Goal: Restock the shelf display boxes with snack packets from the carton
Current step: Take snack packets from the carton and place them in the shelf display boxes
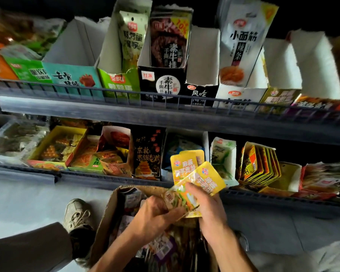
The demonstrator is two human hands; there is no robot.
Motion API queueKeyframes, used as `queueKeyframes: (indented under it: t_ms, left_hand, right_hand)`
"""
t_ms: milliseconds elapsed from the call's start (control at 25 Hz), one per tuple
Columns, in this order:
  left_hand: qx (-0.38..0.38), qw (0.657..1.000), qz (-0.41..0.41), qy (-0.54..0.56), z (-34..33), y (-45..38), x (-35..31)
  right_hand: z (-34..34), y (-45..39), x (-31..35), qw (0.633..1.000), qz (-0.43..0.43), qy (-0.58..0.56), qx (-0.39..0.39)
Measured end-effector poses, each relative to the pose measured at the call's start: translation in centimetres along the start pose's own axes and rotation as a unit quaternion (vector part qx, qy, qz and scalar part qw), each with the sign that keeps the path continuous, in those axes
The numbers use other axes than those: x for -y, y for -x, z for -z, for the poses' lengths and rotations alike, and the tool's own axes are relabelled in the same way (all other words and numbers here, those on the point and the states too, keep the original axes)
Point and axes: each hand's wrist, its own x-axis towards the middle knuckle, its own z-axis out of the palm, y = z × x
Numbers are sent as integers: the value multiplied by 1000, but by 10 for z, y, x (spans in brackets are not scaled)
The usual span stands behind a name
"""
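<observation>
Both hands hold a fanned bunch of yellow snack packets (194,177) above the open brown carton (108,213) on the floor. My left hand (155,214) grips the bunch's lower end from the left. My right hand (206,209) clasps it from the right, thumb across the front. More mixed packets (161,250) fill the carton beneath my arms. Display boxes line two shelves: a black box (161,83) and a white box (238,95) above, a yellow open box (55,146) and a box with upright yellow packets (259,163) below.
Wire rails front the upper shelf (126,95) and the lower shelf (263,195). Several upper boxes look hollow, such as the white one (202,55). My left foot in a beige shoe (77,214) stands left of the carton on a pale floor.
</observation>
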Motion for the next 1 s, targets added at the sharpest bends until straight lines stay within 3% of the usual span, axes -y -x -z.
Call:
queueKeyframes:
  t_ms: [80, 200, 320, 440, 480, 560, 640, 680, 760, 840, 960, 1000]
  left_hand:
    - [-32, 999, -11, 34, 8, 0, -12]
    - [-84, 976, 10, 202, 22, -1, -27]
    - [-14, 950, 29, 311, 15, 4, -57]
    - [-3, 952, 51, 301, -5, 5, -80]
    - [-15, 952, 51, 302, -10, 3, -83]
    - [-24, 941, 60, 332, -18, 1, -90]
    - [-49, 930, 47, 361, -23, 1, -92]
    - [-50, 926, 43, 372, -25, 2, -94]
    - [-9, 903, 52, 426, -24, 5, -96]
    - [34, 864, 61, 498, -22, 7, -95]
    - [71, 855, 56, 510, -20, 7, -96]
    - [66, 869, 53, 488, -20, 8, -102]
  right_hand:
    - [0, 10, 20, 999, 27, -5, 20]
    - [6, 21, 40, 993, 10, 11, 116]
    - [-1, 32, 47, 979, 55, 78, 179]
    - [-11, 40, 44, 954, 153, 201, 163]
    - [-12, 41, 43, 935, 199, 262, 133]
    - [-11, 41, 41, 853, 292, 431, 49]
    - [-7, 35, 41, 795, 322, 513, 43]
    - [-8, 36, 47, 802, 308, 507, 69]
    - [-9, 39, 58, 861, 251, 410, 167]
    - [-10, 44, 65, 874, 254, 359, 208]
    - [-15, 52, 59, 880, 307, 350, 98]
    - [-19, 57, 57, 895, 295, 329, 52]
